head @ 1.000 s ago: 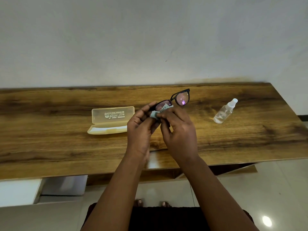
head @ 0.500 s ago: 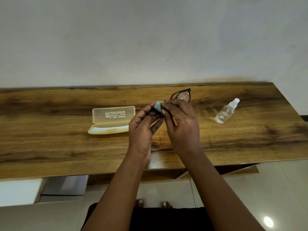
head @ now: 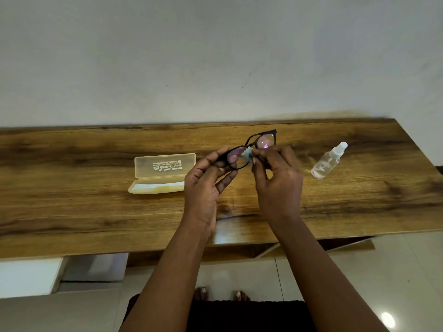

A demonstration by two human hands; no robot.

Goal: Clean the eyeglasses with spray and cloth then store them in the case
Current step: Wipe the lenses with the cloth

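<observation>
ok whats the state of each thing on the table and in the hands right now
glasses: held above the table, unfolded
cloth: pinched against a lens
case: open, lying on the table
spray bottle: lying on the table, untouched
left hand: holds the glasses frame
right hand: pinches the cloth

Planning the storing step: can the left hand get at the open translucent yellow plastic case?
Probably yes: the open translucent yellow plastic case lies just beside the left hand, nothing between, but that hand holds the black-framed eyeglasses.
</observation>
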